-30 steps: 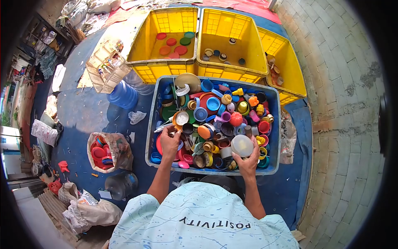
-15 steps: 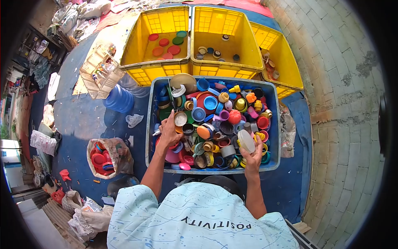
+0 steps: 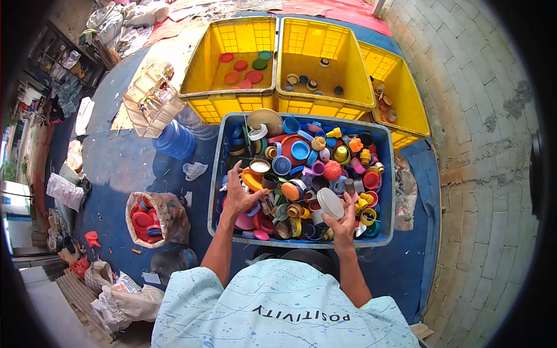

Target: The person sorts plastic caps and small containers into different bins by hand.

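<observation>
A blue tub (image 3: 216, 174) full of mixed plastic caps and lids lies in front of me. My right hand (image 3: 342, 223) grips a round, whitish plastic lid (image 3: 331, 203) by its edge, above the heap on the right. Over the left part of the heap, my left hand (image 3: 239, 197) has thumb and fingers spread, with nothing seen between them. Just beyond its fingertips is an orange lid (image 3: 250, 181), and a white-topped cap (image 3: 260, 166) sits close by. A red knobbed cap (image 3: 332, 170) rests mid-heap.
Behind the tub stand a yellow crate (image 3: 226, 105) with red and green lids, a second yellow crate (image 3: 325, 105) with a few caps, and a third (image 3: 415, 119). On the left are a sack of red lids (image 3: 177, 223) and a blue water jug (image 3: 173, 142). A block wall (image 3: 487, 174) rises right.
My left hand has opened wider and sits slightly lower beside the caps, and the orange lid now shows by its fingers. My right hand has shifted a little left with the whitish lid.
</observation>
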A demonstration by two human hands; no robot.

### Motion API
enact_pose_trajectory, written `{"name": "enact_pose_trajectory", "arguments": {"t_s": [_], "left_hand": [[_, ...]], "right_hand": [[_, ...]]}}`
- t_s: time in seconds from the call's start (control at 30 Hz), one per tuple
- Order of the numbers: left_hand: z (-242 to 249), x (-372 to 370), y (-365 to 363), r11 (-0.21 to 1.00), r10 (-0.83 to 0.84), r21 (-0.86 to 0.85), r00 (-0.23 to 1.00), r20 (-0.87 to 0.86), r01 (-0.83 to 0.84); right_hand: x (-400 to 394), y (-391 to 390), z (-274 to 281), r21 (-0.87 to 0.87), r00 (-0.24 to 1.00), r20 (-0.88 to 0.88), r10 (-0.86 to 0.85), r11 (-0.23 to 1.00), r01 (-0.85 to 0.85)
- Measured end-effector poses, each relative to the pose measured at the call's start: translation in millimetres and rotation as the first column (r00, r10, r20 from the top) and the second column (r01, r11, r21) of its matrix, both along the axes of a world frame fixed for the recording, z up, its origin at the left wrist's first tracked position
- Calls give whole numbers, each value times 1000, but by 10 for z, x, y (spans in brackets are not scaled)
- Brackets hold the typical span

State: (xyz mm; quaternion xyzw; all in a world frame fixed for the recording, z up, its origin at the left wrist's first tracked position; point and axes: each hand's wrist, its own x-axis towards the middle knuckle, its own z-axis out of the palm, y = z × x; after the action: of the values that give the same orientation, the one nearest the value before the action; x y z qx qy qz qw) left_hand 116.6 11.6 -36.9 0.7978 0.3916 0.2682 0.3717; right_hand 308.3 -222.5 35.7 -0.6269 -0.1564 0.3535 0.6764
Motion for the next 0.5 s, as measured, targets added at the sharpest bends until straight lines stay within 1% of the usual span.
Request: {"name": "enact_pose_trajectory", "arguments": {"t_s": [0.03,0.07,0.17,0.3,0.33,0.43,0.47,0.5], "left_hand": [[18,-25,-12,999,13,-30,998,65,-11],[33,-45,-25,992,31,-128,994,109,-17],[176,-40,-49,987,4,-163,999,48,4],[-1,-35,-113,995,-87,-51,996,29,89],[6,-7,-146,992,-78,-99,995,55,83],[-60,117,-210,1000,-4,12,1000,-20,4],[-69,164,-277,992,39,-121,998,57,-32],[-128,202,-292,996,60,-64,997,40,-57]], "right_hand": [[4,7,-21,8,1000,-3,14,1000,-14],[5,13,-35,16,1000,-7,28,999,-28],[12,58,-17,-2,996,-52,73,997,-73],[42,70,-82,22,990,-45,135,991,-134],[50,73,-84,21,989,-40,145,989,-144],[73,52,-133,20,986,-62,154,988,-153],[91,52,-147,22,985,-71,155,988,-154],[104,49,-140,28,984,-75,160,987,-158]]}}
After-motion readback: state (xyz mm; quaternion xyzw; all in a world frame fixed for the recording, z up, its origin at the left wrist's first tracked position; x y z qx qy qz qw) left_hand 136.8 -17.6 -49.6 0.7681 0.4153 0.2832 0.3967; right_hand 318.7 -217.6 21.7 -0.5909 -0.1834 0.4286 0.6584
